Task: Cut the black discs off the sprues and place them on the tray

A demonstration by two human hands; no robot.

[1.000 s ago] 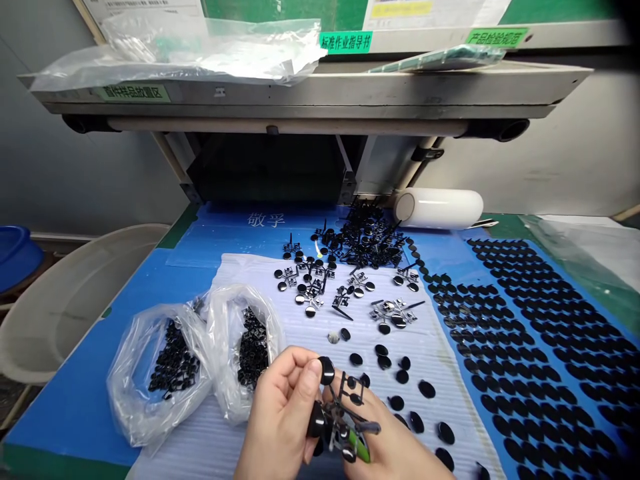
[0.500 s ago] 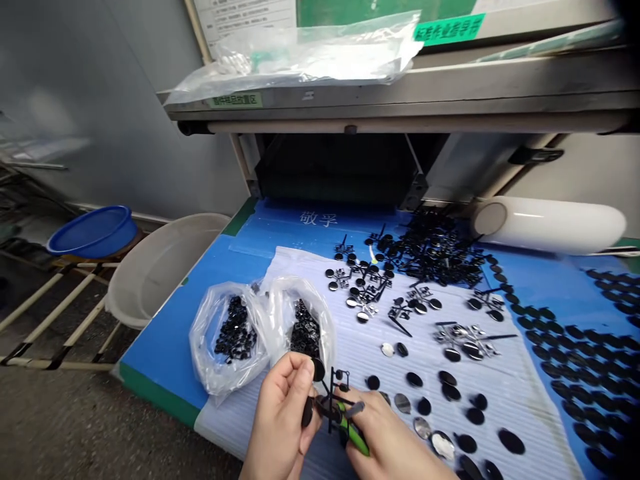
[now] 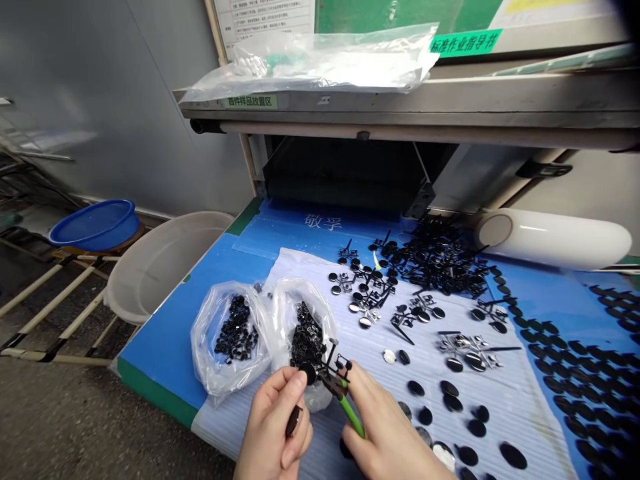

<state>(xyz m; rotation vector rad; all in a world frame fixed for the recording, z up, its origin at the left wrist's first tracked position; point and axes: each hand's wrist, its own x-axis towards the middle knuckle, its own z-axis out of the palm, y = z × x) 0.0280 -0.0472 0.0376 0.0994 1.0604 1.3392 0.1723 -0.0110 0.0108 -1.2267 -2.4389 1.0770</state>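
The left hand (image 3: pixel 274 427) is closed in a thumb-and-finger pinch on the upper black disc (image 3: pixel 308 375); the lower black disc (image 3: pixel 293 422) rests against its curled fingers. The right hand (image 3: pixel 387 427) is wrapped around the green-handled nippers (image 3: pixel 354 419). The black sprue (image 3: pixel 334 363) is located between the hands, at the nippers' nose, above the near part of the white sheet (image 3: pixel 360 347); whether the upper disc is joined to it cannot be told. Count: two discs at the left hand, one pair of nippers, and two clear bags at the sheet's left side, the first bag (image 3: pixel 203 347) and the second bag (image 3: pixel 285 333). The sprue pile (image 3: pixel 443 257) at the sheet's far edge is too tangled to count. Compared with half a second earlier, the sprue appears higher, overlapping the second bag in view; the lower disc appears closer to the palm.
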